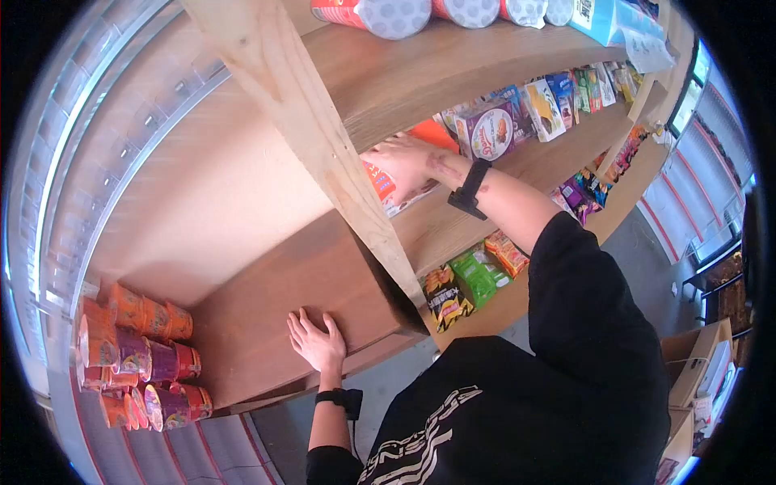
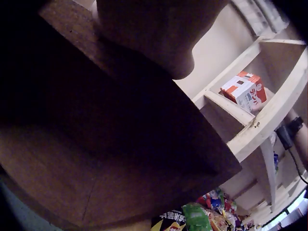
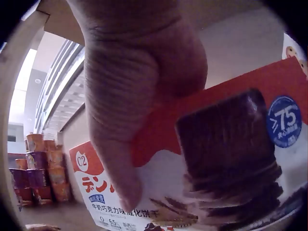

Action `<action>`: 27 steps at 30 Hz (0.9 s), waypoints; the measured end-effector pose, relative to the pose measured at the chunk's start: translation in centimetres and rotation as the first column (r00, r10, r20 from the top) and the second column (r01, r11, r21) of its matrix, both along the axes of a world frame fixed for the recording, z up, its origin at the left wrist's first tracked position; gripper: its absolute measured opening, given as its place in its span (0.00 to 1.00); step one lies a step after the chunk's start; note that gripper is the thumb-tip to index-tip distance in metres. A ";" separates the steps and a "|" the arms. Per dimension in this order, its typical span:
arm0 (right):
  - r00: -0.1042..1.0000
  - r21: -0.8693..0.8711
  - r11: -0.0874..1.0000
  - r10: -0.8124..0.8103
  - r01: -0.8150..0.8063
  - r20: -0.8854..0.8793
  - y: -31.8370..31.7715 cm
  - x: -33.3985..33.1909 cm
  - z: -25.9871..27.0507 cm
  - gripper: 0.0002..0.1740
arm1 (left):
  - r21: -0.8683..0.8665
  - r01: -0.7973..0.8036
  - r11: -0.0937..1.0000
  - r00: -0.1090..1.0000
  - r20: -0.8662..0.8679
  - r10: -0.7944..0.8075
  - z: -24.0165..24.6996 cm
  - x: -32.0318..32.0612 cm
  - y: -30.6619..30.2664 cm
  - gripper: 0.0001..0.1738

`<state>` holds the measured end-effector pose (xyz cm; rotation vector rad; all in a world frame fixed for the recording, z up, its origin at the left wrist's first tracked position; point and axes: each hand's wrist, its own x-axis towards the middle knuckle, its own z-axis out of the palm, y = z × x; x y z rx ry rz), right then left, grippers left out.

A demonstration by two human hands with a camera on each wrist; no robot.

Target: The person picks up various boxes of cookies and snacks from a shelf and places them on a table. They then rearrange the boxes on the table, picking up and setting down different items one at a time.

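My right hand [image 1: 402,164] grips a red-and-white box of chocolate wafer biscuits [image 3: 231,163] on the middle shelf, just right of the wooden upright. In the right wrist view the thumb lies across the printed front; the other fingers are hidden behind. The left wrist view shows the end of the same wafer box [image 2: 244,91] poking out past the upright. My left hand [image 1: 319,343] rests on the brown board [image 1: 267,307], fingers spread, holding nothing.
Stacked orange and purple cups [image 1: 153,356] stand at the board's left end. The pale wooden upright [image 1: 299,105] rises between my hands. Snack boxes [image 1: 489,129] line the shelf to the right, bagged snacks [image 1: 477,275] sit below, and canisters [image 1: 396,16] lie above.
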<state>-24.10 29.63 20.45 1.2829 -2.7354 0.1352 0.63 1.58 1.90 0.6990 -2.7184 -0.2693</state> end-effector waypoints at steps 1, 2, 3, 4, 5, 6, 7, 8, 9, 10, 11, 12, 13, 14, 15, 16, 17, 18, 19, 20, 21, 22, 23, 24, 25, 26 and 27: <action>1.000 -0.003 1.000 -0.001 0.001 0.003 -0.1 0.5 0.1 0.60 | 0.003 0.002 1.000 1.000 -0.008 -0.002 -0.1 0.1 0.0 0.36; 0.999 -0.035 0.999 0.021 -0.022 -0.025 0.0 1.0 0.3 0.58 | -0.001 0.003 1.000 1.000 -0.004 -0.003 -0.1 0.1 0.0 0.36; 0.998 -0.065 0.997 0.040 -0.044 -0.052 0.0 1.6 0.6 0.56 | -0.002 0.003 1.000 1.000 -0.004 -0.003 0.0 0.1 0.0 0.36; 0.998 -0.069 0.997 0.036 -0.039 -0.046 -0.1 2.1 0.7 0.56 | -0.002 0.005 1.000 1.000 -0.003 -0.005 0.0 0.1 0.1 0.36; 0.996 -0.100 0.994 0.031 -0.039 -0.082 -0.1 2.6 0.7 0.55 | -0.005 0.010 1.000 1.000 0.003 -0.010 0.2 0.0 0.1 0.36; 0.993 -0.130 0.991 0.026 -0.042 -0.116 -0.1 2.9 0.7 0.53 | 0.003 0.007 1.000 1.000 -0.001 -0.007 0.4 0.0 0.2 0.36; 0.994 -0.130 0.991 0.025 -0.039 -0.107 0.1 3.1 0.9 0.53 | 0.013 0.002 1.000 1.000 -0.003 -0.002 0.4 0.1 0.3 0.36; 0.994 -0.100 0.995 0.019 -0.030 -0.107 0.4 3.4 1.2 0.54 | 0.014 0.000 1.000 1.000 0.008 0.000 0.3 0.1 0.3 0.36; 0.994 -0.067 0.997 0.016 -0.023 -0.107 0.6 3.9 1.5 0.54 | 0.005 -0.001 1.000 1.000 0.006 0.001 0.0 0.0 0.1 0.36; 0.995 -0.065 0.998 0.021 -0.027 -0.094 0.9 4.6 2.1 0.54 | -0.005 -0.003 1.000 1.000 0.006 0.003 -0.1 0.0 0.0 0.36; 0.999 -0.030 0.999 -0.023 0.022 -0.037 1.5 5.4 2.8 0.54 | -0.001 -0.010 1.000 1.000 0.018 0.010 -0.2 0.0 -0.1 0.36; 0.998 0.009 0.998 -0.067 0.067 0.018 2.1 6.1 3.1 0.54 | -0.001 -0.008 1.000 1.000 0.009 0.008 -0.1 0.0 -0.1 0.36; 0.998 0.017 0.998 -0.059 0.059 0.031 2.8 6.6 3.1 0.54 | 0.000 -0.006 1.000 1.000 0.001 0.006 0.0 0.0 0.0 0.36; 0.995 0.038 0.995 -0.095 0.094 0.026 3.6 7.1 2.9 0.54 | 0.005 -0.013 1.000 1.000 0.005 0.013 0.1 0.0 0.1 0.36; 0.991 0.060 0.990 -0.131 0.130 0.021 4.4 7.6 2.7 0.54 | 0.014 -0.021 1.000 1.000 0.016 0.021 -0.1 0.0 0.1 0.36; 0.987 0.080 0.984 -0.160 0.158 0.024 5.1 8.1 2.4 0.54 | -0.022 -0.013 1.000 1.000 -0.011 0.013 -0.3 0.0 -0.1 0.35; 0.987 0.092 0.984 -0.157 0.153 0.032 5.7 8.3 1.7 0.54 | -0.058 -0.005 0.998 0.999 -0.038 0.002 -0.5 -0.1 -0.2 0.34; 0.981 0.083 0.979 -0.189 0.186 0.030 6.3 8.4 0.6 0.54 | -0.071 -0.008 0.997 0.999 -0.033 0.006 -0.6 -0.1 -0.2 0.34; 0.975 0.074 0.973 -0.222 0.219 0.029 6.8 8.4 -0.2 0.55 | -0.062 -0.011 0.998 1.000 -0.023 0.009 -0.5 -0.2 -0.2 0.34; 0.975 0.083 0.973 -0.219 0.215 0.037 7.1 8.5 -0.5 0.55 | -0.041 -0.004 0.999 1.000 -0.022 0.003 -0.5 -0.3 -0.3 0.35; 0.977 0.050 0.976 -0.213 0.212 0.024 7.3 8.6 -0.9 0.56 | -0.022 0.004 1.000 1.000 -0.021 -0.005 -0.4 -0.1 -0.2 0.35; 0.978 0.013 0.978 -0.210 0.210 0.013 7.5 8.8 -1.3 0.57 | -0.019 -0.001 1.000 1.000 -0.006 0.000 -0.3 0.3 0.3 0.35; 0.978 0.018 0.978 -0.208 0.208 0.024 7.6 8.8 -1.5 0.57 | -0.017 -0.002 1.000 1.000 0.006 0.002 -0.4 0.4 0.4 0.35; 0.979 -0.044 0.978 -0.203 0.204 0.016 7.7 8.5 -1.7 0.59 | -0.028 0.004 1.000 1.000 -0.007 -0.004 -0.4 0.1 0.2 0.35; 0.980 -0.109 0.974 -0.200 0.200 0.005 7.7 8.3 -1.9 0.61 | -0.042 0.010 0.999 1.000 -0.023 -0.011 -0.4 -0.1 0.0 0.35; 0.978 -0.106 0.973 -0.199 0.205 0.069 7.9 8.3 -1.5 0.63 | -0.048 0.011 0.999 1.000 -0.020 -0.012 -0.4 0.0 -0.1 0.35; 0.978 -0.111 0.973 -0.197 0.204 0.069 8.2 8.5 -1.0 0.63 | -0.038 0.008 0.999 1.000 -0.018 -0.009 -0.4 -0.1 0.0 0.35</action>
